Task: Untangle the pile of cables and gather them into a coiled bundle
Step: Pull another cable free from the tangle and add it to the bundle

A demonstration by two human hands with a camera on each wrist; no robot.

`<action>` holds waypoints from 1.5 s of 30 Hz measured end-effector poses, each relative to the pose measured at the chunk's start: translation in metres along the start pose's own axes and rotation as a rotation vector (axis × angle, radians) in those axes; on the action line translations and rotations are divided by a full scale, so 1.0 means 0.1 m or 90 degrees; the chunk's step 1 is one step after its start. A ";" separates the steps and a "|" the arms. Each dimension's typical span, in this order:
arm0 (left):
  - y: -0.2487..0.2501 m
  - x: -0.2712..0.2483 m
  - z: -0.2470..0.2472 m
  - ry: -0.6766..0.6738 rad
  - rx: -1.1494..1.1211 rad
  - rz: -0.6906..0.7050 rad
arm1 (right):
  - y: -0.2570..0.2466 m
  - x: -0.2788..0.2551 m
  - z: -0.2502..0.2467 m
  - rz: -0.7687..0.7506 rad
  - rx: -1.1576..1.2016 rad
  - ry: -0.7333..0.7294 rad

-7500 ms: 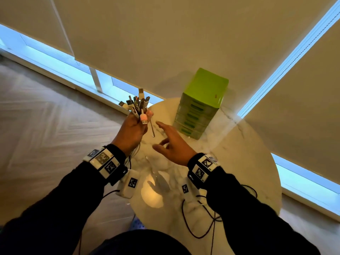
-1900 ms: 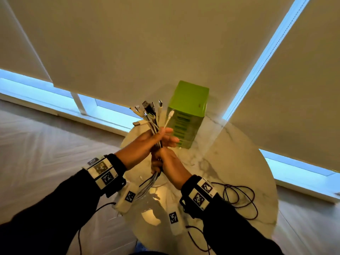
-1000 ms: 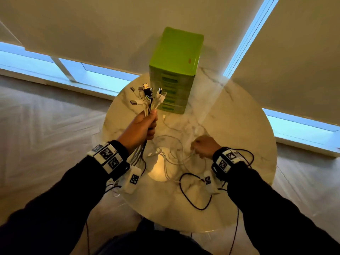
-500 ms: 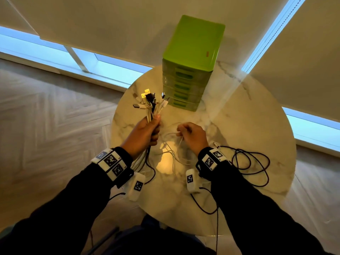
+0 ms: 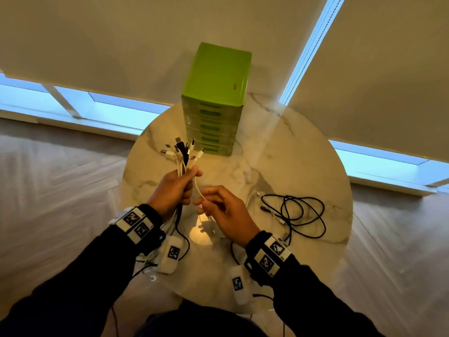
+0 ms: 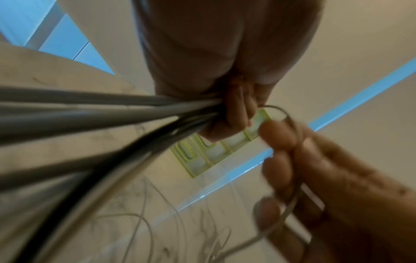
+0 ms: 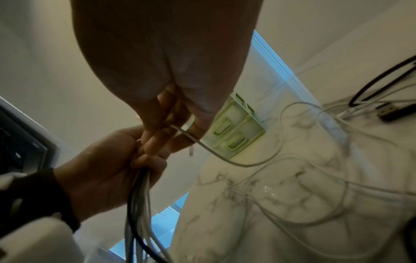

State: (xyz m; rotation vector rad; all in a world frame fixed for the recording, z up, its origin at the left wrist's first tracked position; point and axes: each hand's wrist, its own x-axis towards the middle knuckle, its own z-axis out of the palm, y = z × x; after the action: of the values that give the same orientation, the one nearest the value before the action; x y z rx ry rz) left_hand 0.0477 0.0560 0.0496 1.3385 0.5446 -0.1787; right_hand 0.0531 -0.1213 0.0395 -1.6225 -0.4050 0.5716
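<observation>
My left hand (image 5: 187, 182) grips a bundle of cables (image 5: 183, 156) upright, its white and black plug ends fanned out above the fist. The bundle's strands (image 6: 94, 113) run back past my wrist and hang below the hand (image 7: 138, 210). Right beside it, my right hand (image 5: 202, 203) pinches one thin white cable (image 5: 197, 190) between thumb and fingers. That white cable (image 7: 216, 156) trails down to loose white loops on the marble table (image 5: 279, 166). A loose black cable (image 5: 301, 210) lies coiled on the table at the right.
A green plastic drawer box (image 5: 216, 100) stands at the far side of the round table. A black USB plug (image 7: 396, 110) lies near the black cable. Window blinds hang behind; wooden floor surrounds the table.
My right hand has come up from the table toward my left hand, bringing the white cable with it. My left hand keeps hold of the bundle.
</observation>
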 end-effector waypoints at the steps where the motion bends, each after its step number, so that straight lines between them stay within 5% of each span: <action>1: -0.01 -0.01 -0.01 0.000 -0.015 0.006 | 0.02 -0.04 -0.01 0.019 -0.019 -0.015; 9: 0.02 -0.20 -0.01 -0.099 0.014 0.008 | -0.15 0.22 -0.12 0.158 0.077 0.087; 14: 0.01 -0.31 -0.03 -0.167 0.098 0.009 | -0.36 0.30 -0.06 0.178 0.183 0.057; 21: -0.06 -0.31 0.01 -0.029 -0.009 0.021 | -0.39 0.32 -0.11 0.097 0.180 0.275; 25: -0.08 -0.29 0.05 -0.029 -0.117 0.049 | -0.48 0.24 -0.03 -0.011 0.018 0.214; 30: -0.07 -0.41 0.19 -0.028 -0.050 0.152 | -0.43 0.21 0.15 -0.071 -0.120 0.178; 41: -0.05 -0.34 0.11 0.037 -0.116 0.160 | -0.40 0.03 0.09 0.006 -0.229 0.000; 45: -0.07 -0.28 0.08 0.029 -0.132 0.142 | -0.26 -0.06 0.13 -0.028 -0.323 0.055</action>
State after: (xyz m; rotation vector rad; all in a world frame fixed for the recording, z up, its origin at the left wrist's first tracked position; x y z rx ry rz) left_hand 0.0222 0.0413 0.0576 1.1924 0.4355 0.0889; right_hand 0.0424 -0.1107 0.0649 -2.1090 -0.5501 0.3795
